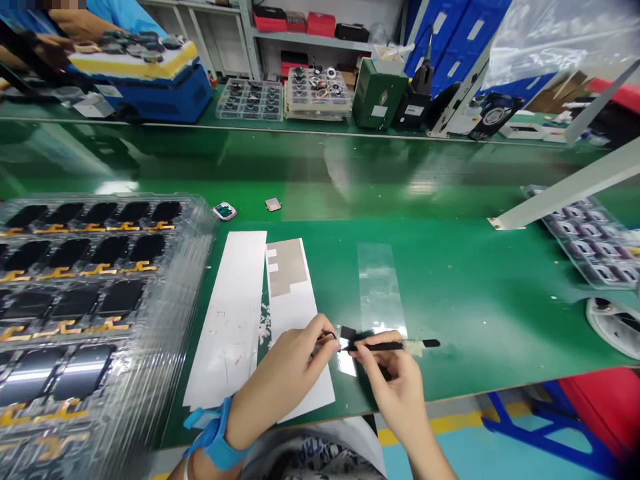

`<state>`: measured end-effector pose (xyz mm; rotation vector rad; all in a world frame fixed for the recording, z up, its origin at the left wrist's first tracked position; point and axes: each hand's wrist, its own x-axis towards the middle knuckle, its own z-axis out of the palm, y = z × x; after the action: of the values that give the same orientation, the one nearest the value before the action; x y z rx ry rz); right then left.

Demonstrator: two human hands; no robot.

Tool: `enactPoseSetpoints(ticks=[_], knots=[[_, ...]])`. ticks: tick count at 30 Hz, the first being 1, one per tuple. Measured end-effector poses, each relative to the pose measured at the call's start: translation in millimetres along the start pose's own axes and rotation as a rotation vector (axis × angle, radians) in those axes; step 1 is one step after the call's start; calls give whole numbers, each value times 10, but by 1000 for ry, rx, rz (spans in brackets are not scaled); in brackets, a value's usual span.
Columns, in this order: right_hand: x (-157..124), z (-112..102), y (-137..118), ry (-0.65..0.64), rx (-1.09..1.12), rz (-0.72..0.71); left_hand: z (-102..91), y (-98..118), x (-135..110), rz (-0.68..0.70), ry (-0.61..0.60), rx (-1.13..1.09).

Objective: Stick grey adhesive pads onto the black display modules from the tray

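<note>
My left hand [300,357], with a blue wrist strap [215,433] at its wrist, is closed in a pinch on a small dark-edged part [326,336] mostly covered by the fingers. Between the thumb and fingers of my right hand [393,370] lie slim black tweezers [385,346], pale tape wrapped near their back end. Their tip points left, close to my left fingertips. Just beyond the tip shows a small black square piece [348,332]. Two white sheets [230,313] lie to the left; the nearer one bears a partly used grey-beige sticker sheet [287,263].
Stacked clear trays [190,280] of black screens fill the left side. A clear plastic film [380,280] lies ahead. Two small parts, including a square one [273,205], lie farther back. A white metal post [565,190] and another tray [590,233] stand right. A co-worker's arm [85,27] shows top left.
</note>
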<state>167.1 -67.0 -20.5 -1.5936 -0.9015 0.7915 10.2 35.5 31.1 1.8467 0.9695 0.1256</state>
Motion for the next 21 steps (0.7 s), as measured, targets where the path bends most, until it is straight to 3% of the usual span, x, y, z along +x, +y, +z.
enactPoseSetpoints(ticks=[21], knots=[[-1, 3, -30, 22, 14, 70, -12, 18, -31, 22, 7, 43]])
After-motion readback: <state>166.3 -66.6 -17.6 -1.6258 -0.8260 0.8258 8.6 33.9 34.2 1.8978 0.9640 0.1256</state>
